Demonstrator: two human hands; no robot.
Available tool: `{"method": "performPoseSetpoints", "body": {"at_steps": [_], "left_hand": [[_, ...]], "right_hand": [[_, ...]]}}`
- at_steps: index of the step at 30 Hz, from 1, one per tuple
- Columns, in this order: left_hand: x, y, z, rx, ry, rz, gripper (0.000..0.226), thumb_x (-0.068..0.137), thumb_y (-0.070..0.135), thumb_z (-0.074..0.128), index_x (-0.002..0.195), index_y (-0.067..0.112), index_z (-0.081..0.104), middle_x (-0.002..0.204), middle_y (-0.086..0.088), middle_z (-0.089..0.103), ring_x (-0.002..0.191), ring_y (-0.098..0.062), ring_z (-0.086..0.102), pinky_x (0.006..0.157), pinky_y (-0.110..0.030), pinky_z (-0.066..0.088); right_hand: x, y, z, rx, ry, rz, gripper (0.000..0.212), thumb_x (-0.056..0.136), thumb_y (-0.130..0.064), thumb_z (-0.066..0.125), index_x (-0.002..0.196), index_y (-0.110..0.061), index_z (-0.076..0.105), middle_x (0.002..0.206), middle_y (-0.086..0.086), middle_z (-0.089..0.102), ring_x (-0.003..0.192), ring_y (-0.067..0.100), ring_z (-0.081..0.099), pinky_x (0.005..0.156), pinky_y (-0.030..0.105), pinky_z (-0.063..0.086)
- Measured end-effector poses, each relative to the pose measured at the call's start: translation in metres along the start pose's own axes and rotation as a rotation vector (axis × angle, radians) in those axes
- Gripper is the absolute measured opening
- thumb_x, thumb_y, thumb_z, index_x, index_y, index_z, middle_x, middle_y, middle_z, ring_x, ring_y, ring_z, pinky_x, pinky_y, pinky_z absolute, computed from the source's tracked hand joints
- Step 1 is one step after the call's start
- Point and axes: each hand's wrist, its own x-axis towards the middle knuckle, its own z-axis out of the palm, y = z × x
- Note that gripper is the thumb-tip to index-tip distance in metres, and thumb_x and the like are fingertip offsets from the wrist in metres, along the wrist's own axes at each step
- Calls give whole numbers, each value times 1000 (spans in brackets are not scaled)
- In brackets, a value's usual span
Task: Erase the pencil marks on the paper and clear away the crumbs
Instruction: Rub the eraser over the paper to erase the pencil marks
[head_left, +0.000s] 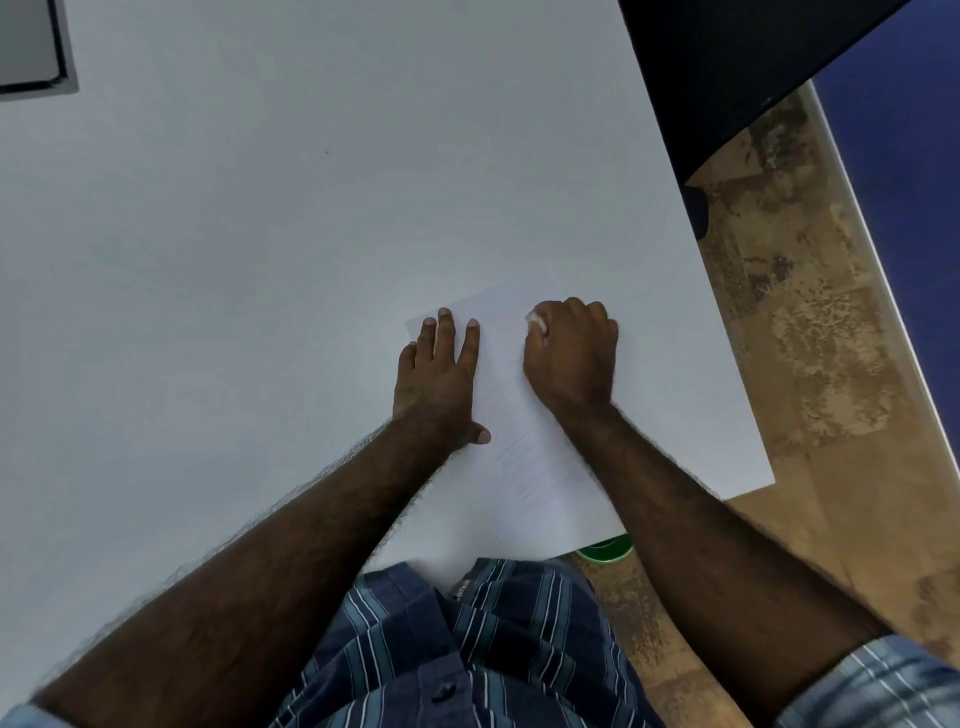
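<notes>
Past my striped shirt (467, 649), my left hand (439, 382) presses flat on the paper (524, 441) while my right hand (569, 348) grips a white eraser (536, 321) against it on the tabletop (260, 234).

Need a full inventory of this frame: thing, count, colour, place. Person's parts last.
paper: 1, white with faint pencil lines, near table edge, under both hands
eraser: 1, white, in the right hand at the paper's far end
table: 1, white, fills most of the view
dark panel: 1, black, top right over the table corner
framed object: 1, grey with dark rim, top left, cropped
green object: 1, green, below the table edge, mostly hidden
floor: brown mottled, right side
left hand: flat, fingers straight, pressing the paper
right hand: curled round the eraser
</notes>
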Motion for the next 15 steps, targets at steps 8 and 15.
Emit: {"method": "performPoseSetpoints", "body": {"at_steps": [8,15], "left_hand": [[1,-5,4,-2,20,16,144,72,65,84,163,20,-17,168,-18,-25,158,-37,-12,127,-48,6],[0,-4,1,14,13,14,143,73,64,83,163,19,-19,168,-18,-26,158,-37,-13,127,-48,6]], "right_hand": [[-37,-16,4,-19,-88,-230,21,101,-27,54,103,-20,74,93,2,70,89,29,60,78,43,43],[-6,-6,3,-23,8,-14,20,97,-25,54,97,-19,72,91,4,69,89,32,60,79,44,45]]}}
